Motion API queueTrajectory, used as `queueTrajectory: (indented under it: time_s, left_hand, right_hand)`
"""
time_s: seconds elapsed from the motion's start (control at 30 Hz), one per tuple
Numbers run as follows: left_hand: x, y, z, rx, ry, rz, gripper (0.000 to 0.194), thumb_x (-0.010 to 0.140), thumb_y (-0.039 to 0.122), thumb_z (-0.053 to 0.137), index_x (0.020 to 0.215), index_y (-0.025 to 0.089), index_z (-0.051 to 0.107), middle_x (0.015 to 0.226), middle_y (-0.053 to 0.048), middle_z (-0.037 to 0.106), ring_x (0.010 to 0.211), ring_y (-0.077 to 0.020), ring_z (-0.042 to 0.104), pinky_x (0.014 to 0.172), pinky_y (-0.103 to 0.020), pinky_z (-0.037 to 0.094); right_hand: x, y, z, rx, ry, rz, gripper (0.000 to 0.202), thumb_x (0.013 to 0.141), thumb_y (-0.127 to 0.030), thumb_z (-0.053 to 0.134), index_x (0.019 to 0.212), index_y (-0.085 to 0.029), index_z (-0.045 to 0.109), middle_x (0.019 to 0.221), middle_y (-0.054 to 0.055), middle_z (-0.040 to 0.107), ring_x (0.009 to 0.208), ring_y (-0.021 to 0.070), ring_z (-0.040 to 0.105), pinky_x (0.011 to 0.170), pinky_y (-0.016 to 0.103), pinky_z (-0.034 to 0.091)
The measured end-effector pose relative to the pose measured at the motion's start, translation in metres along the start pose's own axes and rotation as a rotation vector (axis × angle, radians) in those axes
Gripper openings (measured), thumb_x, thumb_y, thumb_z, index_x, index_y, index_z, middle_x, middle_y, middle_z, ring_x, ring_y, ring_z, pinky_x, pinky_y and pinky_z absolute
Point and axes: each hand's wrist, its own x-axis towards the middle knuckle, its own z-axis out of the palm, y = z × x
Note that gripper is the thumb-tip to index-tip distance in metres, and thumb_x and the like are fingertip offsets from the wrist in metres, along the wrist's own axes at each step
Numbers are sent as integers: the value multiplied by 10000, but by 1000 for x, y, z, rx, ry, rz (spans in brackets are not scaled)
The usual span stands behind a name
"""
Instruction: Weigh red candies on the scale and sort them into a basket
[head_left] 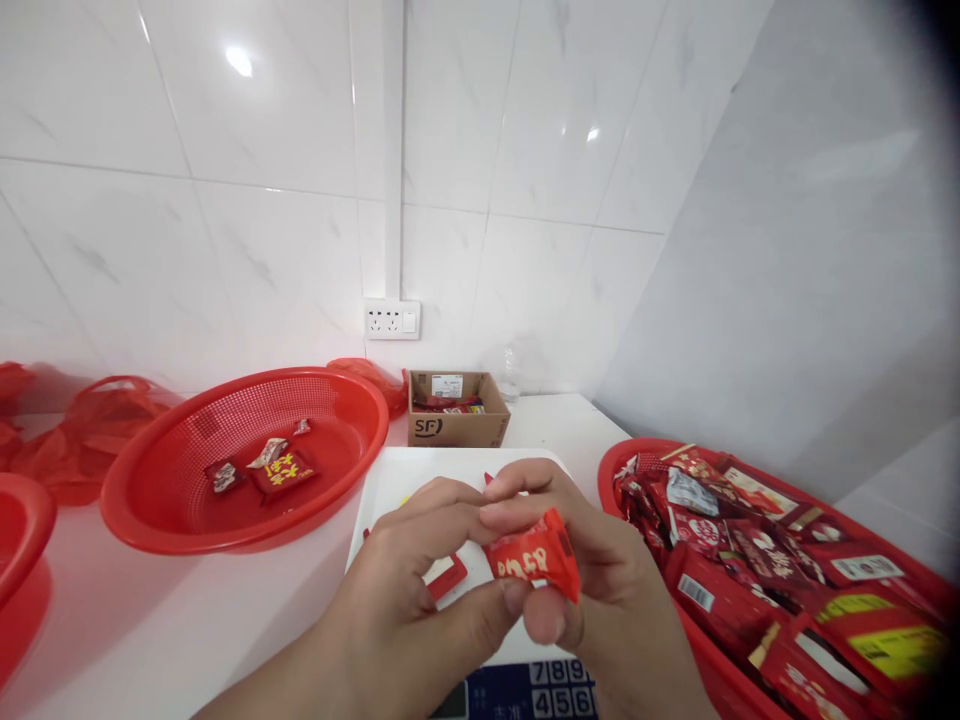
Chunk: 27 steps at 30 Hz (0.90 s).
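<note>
A small red twist-wrapped candy (pixel 534 556) with pale lettering is held up in front of me. My left hand (pixel 420 565) pinches its left side between thumb and fingers. On the other side, my right hand (pixel 604 555) is closed round its right end, with the thumb beneath. Below both hands lies a scale's white pan (pixel 465 462), largely covered by them. A red packet (pixel 448 577) shows on the pan through the gap under the left fingers. The scale's blue keypad (pixel 525 690) with white digits appears at the bottom edge.
On the right stands a red basket (pixel 619 470) heaped with red snack packets. A red colander (pixel 247 535) at the left holds several small packets. Behind the scale are an SF cardboard box (pixel 465 430) and red plastic bags (pixel 367 380), near a tiled wall.
</note>
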Motion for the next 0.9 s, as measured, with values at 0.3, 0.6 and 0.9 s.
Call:
queueTrajectory:
  time_s: [0.3,0.6,0.9]
  left_hand:
    - [4,-10,-7,-384,-105,-144,264,876,455,658,833,213,756,766,9,581,720,-127,505,711,-248,423]
    - [6,-12,-1,-667,-74,-229,235,803,443,752,895,233,803,797,-10,692,803,-134,590,762,-233,454]
    - [7,-11,0,-660,-66,-264,295,741,469,797,811,182,789,756,-21,671,765,-150,585,744,-268,454]
  right_hand:
    - [-1,1,0,36,64,-32,199,806,-482,732,953,-362,791,962,10,638,867,140,637,797,249,562]
    - [0,2,3,52,-4,39,287,757,-533,750,1018,-416,770,1039,8,631,920,158,644,802,273,565]
    - [1,0,4,43,27,1,253,782,-497,747,1015,-400,778,993,28,643,863,165,665,765,287,587]
